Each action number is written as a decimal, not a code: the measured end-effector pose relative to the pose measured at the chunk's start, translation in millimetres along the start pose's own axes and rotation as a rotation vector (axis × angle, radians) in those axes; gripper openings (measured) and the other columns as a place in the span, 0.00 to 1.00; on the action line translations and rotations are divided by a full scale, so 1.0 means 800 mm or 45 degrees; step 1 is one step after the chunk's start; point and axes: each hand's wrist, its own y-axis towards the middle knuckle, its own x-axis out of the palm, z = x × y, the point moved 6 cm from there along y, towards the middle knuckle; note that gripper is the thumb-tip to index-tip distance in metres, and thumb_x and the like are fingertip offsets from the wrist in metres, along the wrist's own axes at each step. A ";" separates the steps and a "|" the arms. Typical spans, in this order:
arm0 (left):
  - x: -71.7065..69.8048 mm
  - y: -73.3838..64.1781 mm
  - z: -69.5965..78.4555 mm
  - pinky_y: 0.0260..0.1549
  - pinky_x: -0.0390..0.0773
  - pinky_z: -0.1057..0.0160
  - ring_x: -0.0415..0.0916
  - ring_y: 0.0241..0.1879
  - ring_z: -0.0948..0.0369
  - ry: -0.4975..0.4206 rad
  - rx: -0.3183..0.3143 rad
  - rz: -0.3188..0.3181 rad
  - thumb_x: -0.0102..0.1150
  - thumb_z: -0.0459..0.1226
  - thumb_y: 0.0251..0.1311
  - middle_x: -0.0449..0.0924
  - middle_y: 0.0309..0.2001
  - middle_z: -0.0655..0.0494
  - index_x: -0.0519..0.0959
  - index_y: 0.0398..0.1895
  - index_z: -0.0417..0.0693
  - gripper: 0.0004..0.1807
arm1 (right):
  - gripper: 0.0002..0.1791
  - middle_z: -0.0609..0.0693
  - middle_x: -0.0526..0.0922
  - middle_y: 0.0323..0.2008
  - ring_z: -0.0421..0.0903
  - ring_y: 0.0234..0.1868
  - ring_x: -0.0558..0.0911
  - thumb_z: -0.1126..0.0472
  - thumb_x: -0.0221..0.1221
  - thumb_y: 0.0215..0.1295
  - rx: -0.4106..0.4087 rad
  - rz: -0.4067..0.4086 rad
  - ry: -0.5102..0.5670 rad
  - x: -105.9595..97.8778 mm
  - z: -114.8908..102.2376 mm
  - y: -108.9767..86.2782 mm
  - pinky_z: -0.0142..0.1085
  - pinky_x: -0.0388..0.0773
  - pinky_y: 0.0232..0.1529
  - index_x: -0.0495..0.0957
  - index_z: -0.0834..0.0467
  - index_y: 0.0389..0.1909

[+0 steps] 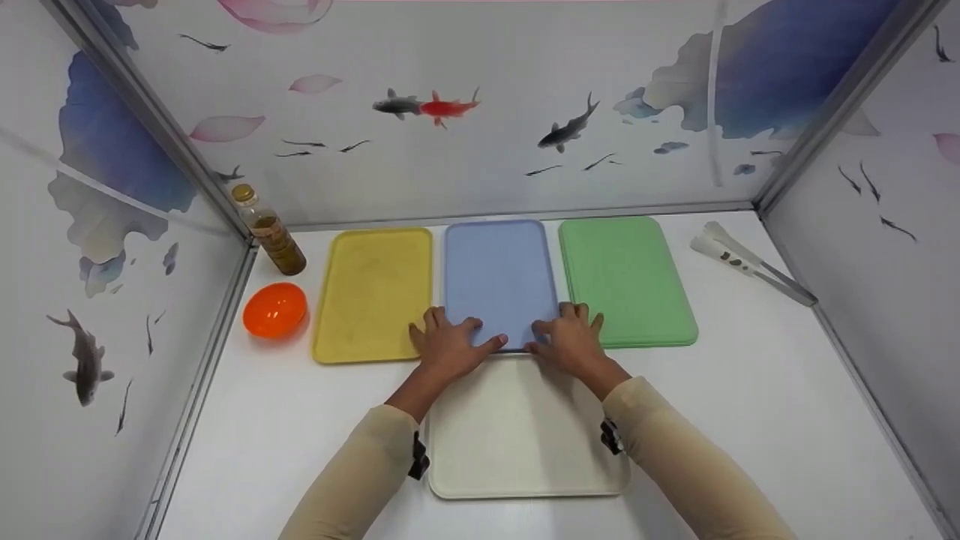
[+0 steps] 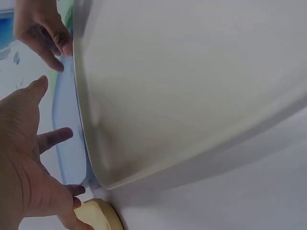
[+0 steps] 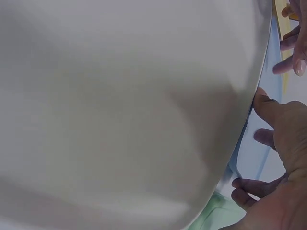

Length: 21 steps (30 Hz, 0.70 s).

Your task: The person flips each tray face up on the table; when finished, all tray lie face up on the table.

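Note:
The blue tray (image 1: 499,274) lies flat between the yellow tray (image 1: 375,292) and the green tray (image 1: 626,277). At its near left corner, my left hand (image 1: 448,349) spreads its fingers, index on the blue surface and thumb by the front edge; outer fingers reach the yellow tray's side. My right hand (image 1: 576,345) mirrors this at the near right corner, its thumb (image 3: 265,106) at the front edge and outer fingers toward the green tray. Under both wrists lies the cream tray (image 1: 525,450), its far edge close against the blue one.
An orange bowl (image 1: 275,310) and an oil bottle (image 1: 271,236) with a gold cap stand left of the yellow tray. Tongs (image 1: 750,262) with pale tips lie at the far right. Patterned panels (image 1: 480,172) wall the white table at the back and sides.

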 end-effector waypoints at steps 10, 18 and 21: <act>0.004 -0.003 0.006 0.78 0.43 0.17 0.44 0.88 0.33 0.084 -0.031 -0.060 0.47 0.73 0.75 0.60 0.83 0.27 0.84 0.72 0.58 0.40 | 0.23 0.72 0.68 0.75 0.75 0.79 0.60 0.44 0.59 0.82 0.002 -0.112 -0.011 0.005 0.000 -0.006 0.88 0.51 0.71 0.87 0.48 0.68; 0.004 -0.005 0.010 0.74 0.38 0.12 0.41 0.87 0.29 0.012 0.014 -0.044 0.55 0.58 0.79 0.59 0.80 0.24 0.85 0.68 0.53 0.28 | 0.24 0.73 0.68 0.76 0.75 0.79 0.60 0.42 0.56 0.84 -0.015 -0.115 -0.027 0.003 0.001 -0.005 0.88 0.49 0.71 0.86 0.47 0.69; 0.004 -0.005 0.010 0.73 0.38 0.11 0.42 0.87 0.27 0.014 0.013 -0.030 0.54 0.54 0.80 0.59 0.80 0.24 0.84 0.69 0.53 0.25 | 0.25 0.73 0.67 0.77 0.75 0.80 0.59 0.40 0.55 0.84 -0.012 -0.113 -0.021 0.002 0.004 -0.004 0.89 0.48 0.71 0.86 0.47 0.69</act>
